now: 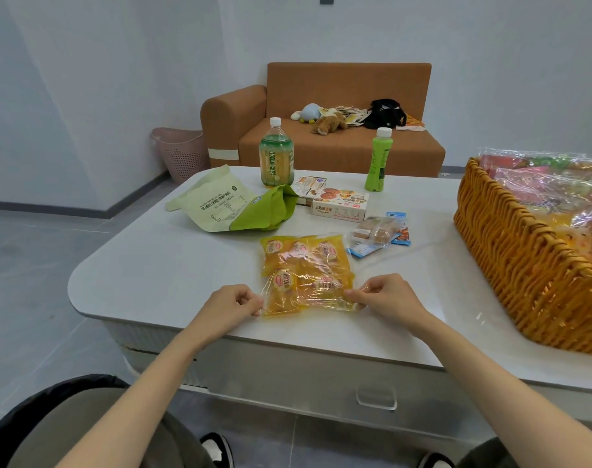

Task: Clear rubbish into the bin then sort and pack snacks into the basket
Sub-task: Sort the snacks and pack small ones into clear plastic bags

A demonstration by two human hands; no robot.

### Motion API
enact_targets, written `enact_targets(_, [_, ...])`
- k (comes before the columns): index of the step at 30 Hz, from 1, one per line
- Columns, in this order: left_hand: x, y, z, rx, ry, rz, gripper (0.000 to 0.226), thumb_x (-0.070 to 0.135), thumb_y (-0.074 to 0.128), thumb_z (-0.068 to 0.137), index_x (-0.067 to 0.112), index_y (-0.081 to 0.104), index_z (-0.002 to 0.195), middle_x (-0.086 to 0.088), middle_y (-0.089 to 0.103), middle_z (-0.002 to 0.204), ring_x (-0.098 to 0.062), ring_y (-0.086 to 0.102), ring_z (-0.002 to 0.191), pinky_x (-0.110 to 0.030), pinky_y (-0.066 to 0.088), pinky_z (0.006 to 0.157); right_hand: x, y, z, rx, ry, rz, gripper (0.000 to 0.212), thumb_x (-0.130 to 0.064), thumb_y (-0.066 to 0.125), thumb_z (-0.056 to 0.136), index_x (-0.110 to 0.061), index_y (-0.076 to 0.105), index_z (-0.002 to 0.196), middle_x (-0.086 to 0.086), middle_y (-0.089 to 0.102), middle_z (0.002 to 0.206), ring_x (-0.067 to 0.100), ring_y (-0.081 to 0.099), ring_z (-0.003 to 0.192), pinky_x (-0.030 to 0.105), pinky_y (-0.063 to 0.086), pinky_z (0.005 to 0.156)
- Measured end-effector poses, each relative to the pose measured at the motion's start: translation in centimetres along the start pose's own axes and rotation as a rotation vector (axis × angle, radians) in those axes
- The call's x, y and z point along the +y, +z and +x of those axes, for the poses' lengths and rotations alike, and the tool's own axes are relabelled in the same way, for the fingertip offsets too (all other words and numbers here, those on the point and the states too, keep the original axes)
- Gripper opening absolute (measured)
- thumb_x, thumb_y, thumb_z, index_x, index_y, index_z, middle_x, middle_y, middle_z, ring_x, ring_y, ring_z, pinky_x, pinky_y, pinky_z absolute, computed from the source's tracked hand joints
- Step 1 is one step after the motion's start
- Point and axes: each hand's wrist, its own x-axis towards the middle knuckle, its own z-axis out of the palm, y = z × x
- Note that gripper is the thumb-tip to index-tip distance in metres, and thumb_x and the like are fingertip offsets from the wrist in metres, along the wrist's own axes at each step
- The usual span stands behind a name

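A person sits at a pale grey desk (159, 265), seen from their own head, with both bare forearms reaching forward.

The left hand (235, 300) has its fingers curled and pinches the near left corner of a clear plastic bag of yellow snack packets (306, 273). The right hand (384, 295) pinches the near right corner of the same bag in the same way. The bag lies flat on the desk between the hands, close to the near edge.

Just beyond it to the right lies a small heap of blue-edged snack packets (377, 234) in clear wrap. Behind those sits a white biscuit box (340, 204) with pictures of round biscuits, and a second flat box (308, 187) lies touching its far left corner. A cream and green pouch (227, 204) lies on its side to the left of the boxes. A large tea bottle (276, 157) with a white cap stands upright at the far edge, and a slim green bottle (377, 160) stands to its right, well apart.

A woven wicker basket (510, 258) stands at the right of the desk (part of it runs out of view). Snack packets in shiny wrap already lie in it.

On the floor beyond the desk, a pink perforated bin (183, 153) stands against the wall, just beside the arm of an orange-brown sofa (338, 96). Soft toys (328, 121) and a black bag (385, 113) lie on the sofa seat.
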Motion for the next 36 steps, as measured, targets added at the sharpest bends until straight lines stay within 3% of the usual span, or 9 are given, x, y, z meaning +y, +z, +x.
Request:
enact_targets(5, [1.0, 0.7, -0.3, 0.072, -0.053, 0.174, 0.018, 0.034, 0.059, 0.087, 0.022, 0.063, 0.075, 0.007, 0.067, 0.078, -0.014, 0.062, 0.078, -0.027, 0.046, 0.069, -0.4, 0.0, 0.8, -0.038, 0.117, -0.111, 0.030, -0.050, 0.075, 0.076, -0.020, 0.072, 0.070, -0.011, 0.070, 0.064, 0.008, 0.061, 0.080, 0.033, 0.048, 0.080])
enact_targets(8, [2.4, 1.5, -0.8, 0.146, -0.053, 0.403, 0.017, 0.036, 0.052, 0.089, 0.022, 0.059, 0.084, 0.006, 0.065, 0.086, -0.018, 0.060, 0.086, -0.029, 0.045, 0.075, -1.1, 0.6, 0.3, 0.033, 0.117, -0.300, 0.031, -0.049, 0.068, 0.082, -0.021, 0.062, 0.093, -0.007, 0.068, 0.087, 0.015, 0.060, 0.096, 0.037, 0.049, 0.085])
enact_targets(12, [3.1, 2.5, -0.4, 0.252, 0.015, 0.434, 0.036, 0.033, 0.058, 0.084, 0.017, 0.048, 0.114, -0.001, 0.058, 0.113, -0.021, 0.055, 0.104, -0.033, 0.043, 0.087, -1.8, 2.5, -0.8, 0.281, -0.349, -0.565, 0.057, -0.015, 0.062, 0.083, -0.025, 0.041, 0.135, 0.000, 0.045, 0.135, 0.023, 0.036, 0.124, 0.035, 0.042, 0.093])
enact_targets(15, [2.5, 2.6, 0.8, 0.167, 0.238, 0.222, 0.081, 0.012, 0.062, 0.079, 0.026, 0.022, 0.148, 0.002, 0.028, 0.152, -0.018, 0.029, 0.138, -0.037, 0.034, 0.110, -2.2, 3.6, -0.2, 0.079, -0.504, -0.414, 0.077, 0.007, 0.051, 0.078, -0.027, 0.035, 0.145, -0.004, 0.022, 0.157, 0.016, 0.019, 0.143, 0.034, 0.034, 0.111])
enact_targets(17, [2.7, 2.9, 1.3, 0.058, 0.335, 0.181, 0.091, -0.001, 0.053, 0.079, 0.035, 0.011, 0.150, 0.004, 0.014, 0.160, -0.015, 0.012, 0.147, -0.043, 0.019, 0.118, -2.5, 4.3, 0.1, -0.058, -0.484, -0.305, 0.071, 0.004, 0.048, 0.085, -0.026, 0.032, 0.148, -0.007, 0.016, 0.159, 0.011, 0.013, 0.147, 0.028, 0.019, 0.117])
enact_targets(20, [3.6, 4.0, 1.6, -0.012, 0.224, 0.107, 0.079, -0.005, 0.040, 0.088, 0.023, 0.006, 0.154, 0.001, 0.009, 0.161, -0.015, 0.002, 0.149, -0.042, 0.001, 0.121, -2.8, 5.4, 0.5, -0.057, -0.448, -0.297, 0.058, -0.024, 0.047, 0.097, -0.028, 0.024, 0.151, -0.009, 0.016, 0.160, 0.008, 0.010, 0.147, 0.024, 0.008, 0.116])
enact_targets(25, [4.1, 5.8, 2.0, 0.135, 0.158, 0.101, 0.053, 0.024, 0.023, 0.105, 0.023, 0.003, 0.154, 0.006, 0.004, 0.161, -0.013, 0.001, 0.148, -0.043, -0.001, 0.120, -2.1, 6.8, 1.5, 0.029, -0.460, -0.450, 0.061, -0.045, 0.038, 0.100, -0.024, 0.016, 0.153, -0.008, 0.012, 0.161, 0.007, 0.004, 0.148, 0.026, 0.001, 0.119])
enact_targets(32, [2.3, 6.2, 2.1, 0.057, 0.208, 0.365, 0.069, 0.057, 0.016, 0.097, 0.027, -0.012, 0.152, 0.018, -0.021, 0.156, -0.003, -0.019, 0.144, -0.047, -0.008, 0.118, -1.3, 6.7, 2.2, 0.004, -0.460, -0.490, 0.074, -0.064, 0.019, 0.089, -0.027, 0.016, 0.154, -0.014, 0.009, 0.160, 0.005, 0.002, 0.148, 0.030, -0.001, 0.121])
enact_targets(36, [1.5, 5.3, 2.4, -0.021, 0.239, 0.414, 0.068, 0.055, 0.018, 0.098, 0.030, -0.019, 0.150, 0.019, -0.028, 0.153, -0.002, -0.022, 0.142, -0.049, -0.009, 0.116, -0.9, 5.9, 2.1, -0.039, -0.421, -0.524, 0.060, -0.054, 0.031, 0.099, -0.036, 0.012, 0.153, -0.017, 0.001, 0.160, 0.005, -0.004, 0.147, 0.034, -0.008, 0.118])
